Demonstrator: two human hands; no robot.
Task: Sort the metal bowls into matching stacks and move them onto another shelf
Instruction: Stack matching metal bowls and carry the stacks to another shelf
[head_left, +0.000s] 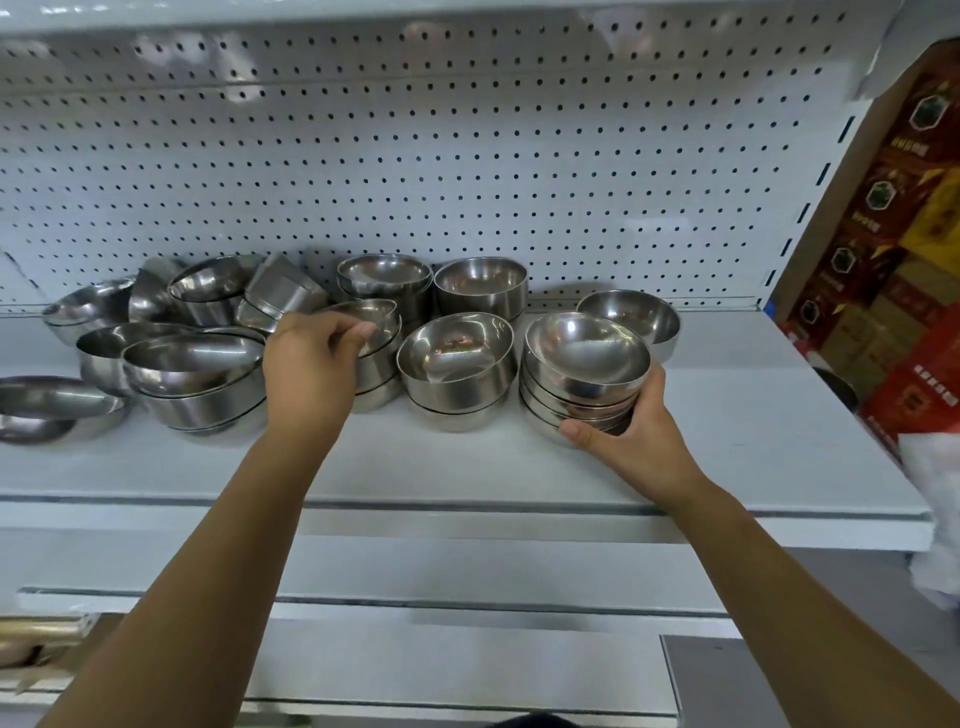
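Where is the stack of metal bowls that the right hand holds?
In the head view, the stack of shallow metal bowls is right of centre on the white shelf, in the right hand, just in front of a single metal bowl.

Nothing can be read. The only print is at the right edge of the frame. Brown carton (878, 228), upper right: a column of dark hexagon emblems, each with small pale characters beside it, too blurred to read. Red box (904, 410), right middle, below the carton: a short line of white characters, also blurred. Script can't be told, and no digits or brand are legible.
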